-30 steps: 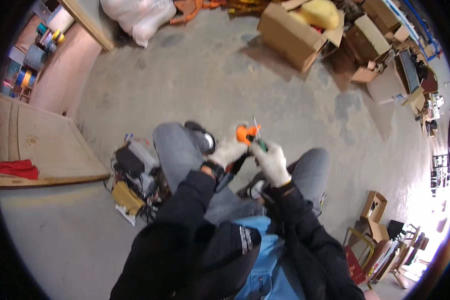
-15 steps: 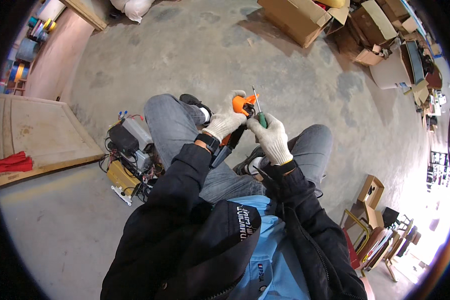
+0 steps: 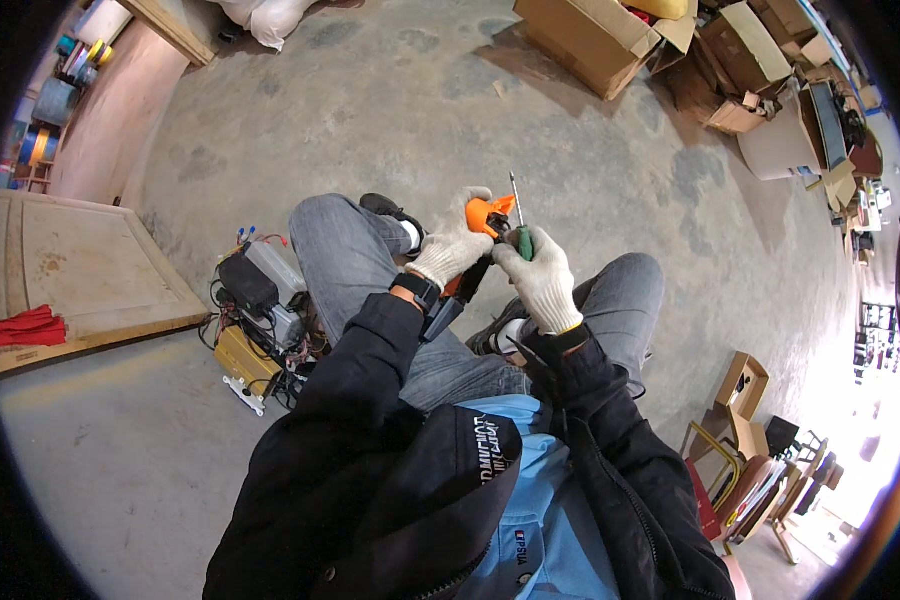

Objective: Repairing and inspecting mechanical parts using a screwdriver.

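My left hand [image 3: 453, 250], in a white knitted glove, is closed round an orange-and-black hand-held tool [image 3: 487, 216] above my crossed legs. Its orange part shows beyond the fingers, and its long dark body runs back under my left wrist; its exact kind I cannot make out. My right hand [image 3: 542, 277], gloved the same way, grips the green handle of a screwdriver [image 3: 524, 242]. The metal shaft points up and away from me, beside the orange part, with its tip free in the air. Fingertips of my right hand are close to the tool's dark end; whether they touch is unclear.
On the floor by my left knee sits a pile of electrical units and wires [image 3: 260, 305]. A wooden panel [image 3: 95, 260] bears red gloves or cloth [image 3: 27, 327]. Cardboard boxes [image 3: 595, 45] stand far right, a white sack [image 3: 270, 20] far left, and folding chairs [image 3: 760, 490] near right.
The screwdriver stands slightly more upright than before. Both hands keep their grips and have hardly moved.
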